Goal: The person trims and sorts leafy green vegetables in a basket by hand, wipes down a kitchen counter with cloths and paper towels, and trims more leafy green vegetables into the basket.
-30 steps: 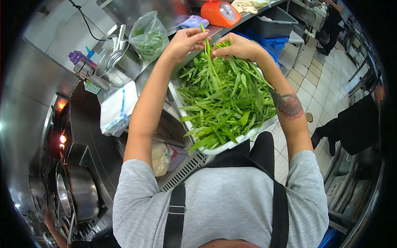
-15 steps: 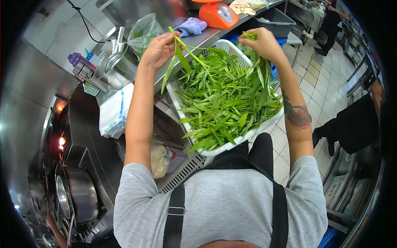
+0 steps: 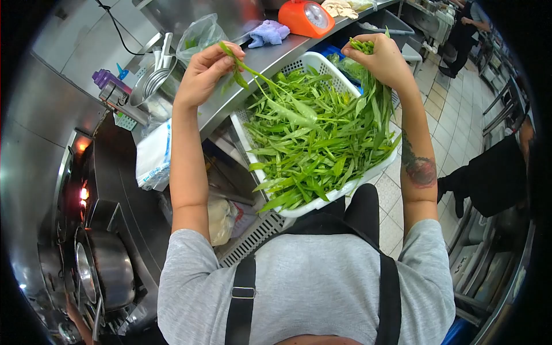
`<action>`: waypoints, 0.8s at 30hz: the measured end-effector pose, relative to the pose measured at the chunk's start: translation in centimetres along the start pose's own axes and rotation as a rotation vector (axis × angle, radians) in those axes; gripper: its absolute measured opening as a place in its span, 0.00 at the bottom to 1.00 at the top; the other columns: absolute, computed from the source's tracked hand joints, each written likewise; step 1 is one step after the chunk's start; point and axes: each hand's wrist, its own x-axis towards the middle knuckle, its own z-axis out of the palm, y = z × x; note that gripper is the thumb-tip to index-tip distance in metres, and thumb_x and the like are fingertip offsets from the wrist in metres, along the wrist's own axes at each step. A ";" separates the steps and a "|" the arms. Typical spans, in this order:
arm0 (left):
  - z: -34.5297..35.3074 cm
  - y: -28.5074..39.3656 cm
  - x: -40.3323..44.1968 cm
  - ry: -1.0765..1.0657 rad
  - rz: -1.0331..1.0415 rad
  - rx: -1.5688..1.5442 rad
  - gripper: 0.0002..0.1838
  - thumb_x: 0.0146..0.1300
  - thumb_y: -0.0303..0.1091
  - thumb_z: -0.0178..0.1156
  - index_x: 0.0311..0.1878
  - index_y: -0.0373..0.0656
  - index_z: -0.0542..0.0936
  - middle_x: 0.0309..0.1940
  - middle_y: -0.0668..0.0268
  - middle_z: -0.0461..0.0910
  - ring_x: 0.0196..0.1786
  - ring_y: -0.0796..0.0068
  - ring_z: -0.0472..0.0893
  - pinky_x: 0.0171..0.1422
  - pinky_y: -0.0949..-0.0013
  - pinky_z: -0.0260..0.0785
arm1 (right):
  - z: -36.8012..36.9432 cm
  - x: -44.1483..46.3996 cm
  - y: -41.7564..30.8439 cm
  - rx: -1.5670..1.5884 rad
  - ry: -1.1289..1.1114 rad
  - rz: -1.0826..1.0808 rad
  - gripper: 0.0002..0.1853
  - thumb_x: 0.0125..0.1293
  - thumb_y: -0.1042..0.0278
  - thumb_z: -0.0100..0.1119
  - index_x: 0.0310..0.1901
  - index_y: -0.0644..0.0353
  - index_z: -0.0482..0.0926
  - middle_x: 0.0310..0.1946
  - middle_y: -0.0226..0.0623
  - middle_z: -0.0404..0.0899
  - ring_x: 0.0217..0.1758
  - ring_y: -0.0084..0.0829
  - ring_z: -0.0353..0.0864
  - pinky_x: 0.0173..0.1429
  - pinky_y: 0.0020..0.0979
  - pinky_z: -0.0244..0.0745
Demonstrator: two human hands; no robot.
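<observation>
A white perforated plastic basket (image 3: 329,202) in front of me is heaped with water spinach (image 3: 313,138), long green leaves on thin stems. Over its far left side, my left hand (image 3: 208,72) pinches a single water spinach stem (image 3: 256,75) near its end; the leafy part trails down toward the heap. My right hand (image 3: 382,60) is raised above the far right corner, fingers closed around a bunch of water spinach stems (image 3: 363,46). Leaves from that bunch hang below the hand along the basket's right side.
A steel counter (image 3: 230,106) runs behind the basket with an orange scale (image 3: 305,18), a purple cloth (image 3: 269,34) and a clear plastic bag (image 3: 198,37). Left are a pot of utensils (image 3: 158,86), white bags (image 3: 154,155) and a large pot (image 3: 112,267). Other people (image 3: 489,167) stand at right.
My left hand has moved left and slightly down, drawing the stem with it. My right hand has shifted a little to the right with its bunch.
</observation>
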 end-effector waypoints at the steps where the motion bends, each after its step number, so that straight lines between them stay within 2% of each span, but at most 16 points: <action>1: 0.0 0.0 0.0 -0.013 0.024 -0.014 0.08 0.66 0.28 0.53 0.45 0.38 0.77 0.42 0.67 0.75 0.44 0.76 0.76 0.52 0.69 0.70 | 0.2 -0.1 -0.1 0.062 -0.072 -0.009 0.14 0.59 0.61 0.62 0.37 0.66 0.82 0.28 0.40 0.83 0.28 0.27 0.78 0.40 0.29 0.73; 4: 0.1 -0.5 0.2 -0.075 0.082 -0.095 0.07 0.68 0.27 0.50 0.45 0.39 0.76 0.45 0.63 0.70 0.49 0.71 0.74 0.52 0.65 0.70 | 1.3 -0.1 -1.7 0.240 -0.255 -0.033 0.13 0.60 0.62 0.61 0.37 0.65 0.83 0.30 0.37 0.84 0.32 0.21 0.79 0.42 0.26 0.73; 5: 0.3 -0.7 0.2 -0.086 0.096 -0.114 0.07 0.68 0.27 0.50 0.45 0.39 0.75 0.45 0.62 0.70 0.49 0.70 0.74 0.52 0.64 0.71 | 2.0 -0.1 -2.0 0.282 -0.256 -0.157 0.13 0.60 0.62 0.61 0.37 0.65 0.83 0.29 0.37 0.83 0.33 0.20 0.78 0.42 0.25 0.73; 7: 1.1 -1.2 0.5 -0.107 0.124 -0.151 0.06 0.68 0.27 0.49 0.45 0.40 0.75 0.45 0.62 0.70 0.49 0.69 0.74 0.52 0.63 0.71 | 3.8 -0.2 -2.9 0.434 -0.257 -0.242 0.13 0.61 0.62 0.60 0.37 0.65 0.83 0.28 0.36 0.83 0.32 0.21 0.77 0.42 0.26 0.72; 13: 2.8 -1.9 0.8 -0.097 0.124 -0.250 0.06 0.69 0.29 0.50 0.44 0.41 0.75 0.45 0.62 0.70 0.49 0.69 0.74 0.52 0.63 0.72 | 5.4 -0.6 -5.0 0.381 -0.360 -0.172 0.15 0.61 0.61 0.60 0.37 0.68 0.82 0.29 0.39 0.83 0.33 0.24 0.78 0.42 0.27 0.71; 17: 3.7 -2.0 0.8 -0.042 0.081 -0.313 0.06 0.68 0.29 0.50 0.44 0.40 0.75 0.45 0.62 0.71 0.47 0.69 0.76 0.50 0.64 0.74 | 5.9 -1.0 -5.1 0.413 -0.293 -0.147 0.13 0.61 0.66 0.58 0.37 0.69 0.81 0.28 0.39 0.83 0.32 0.25 0.79 0.41 0.26 0.72; 19: 4.3 -2.2 0.9 0.015 0.075 -0.345 0.06 0.67 0.28 0.52 0.44 0.38 0.76 0.44 0.62 0.73 0.43 0.70 0.78 0.47 0.67 0.76 | 6.1 -1.3 -4.9 0.404 -0.169 -0.176 0.11 0.60 0.68 0.56 0.37 0.69 0.81 0.29 0.38 0.83 0.32 0.23 0.79 0.40 0.25 0.73; 20: 4.7 -2.4 0.8 0.025 0.101 -0.348 0.06 0.68 0.28 0.51 0.44 0.39 0.76 0.45 0.61 0.72 0.44 0.70 0.77 0.49 0.65 0.75 | 6.3 -1.4 -4.7 0.400 -0.107 -0.192 0.11 0.60 0.70 0.55 0.37 0.70 0.81 0.29 0.38 0.83 0.32 0.22 0.79 0.40 0.24 0.73; 23: 6.2 -3.6 0.9 0.077 0.182 -0.370 0.06 0.69 0.27 0.49 0.44 0.40 0.75 0.47 0.61 0.71 0.46 0.69 0.76 0.53 0.61 0.74 | 6.7 -1.4 -3.7 0.468 0.035 0.011 0.10 0.59 0.72 0.52 0.36 0.69 0.81 0.29 0.36 0.83 0.34 0.19 0.80 0.40 0.21 0.73; 24: 7.0 -4.2 1.1 0.109 0.215 -0.386 0.06 0.69 0.26 0.49 0.43 0.40 0.75 0.47 0.61 0.71 0.46 0.69 0.76 0.54 0.61 0.74 | 7.1 -1.2 -3.1 0.519 0.062 0.072 0.10 0.60 0.71 0.53 0.36 0.68 0.81 0.29 0.33 0.83 0.30 0.15 0.76 0.36 0.19 0.71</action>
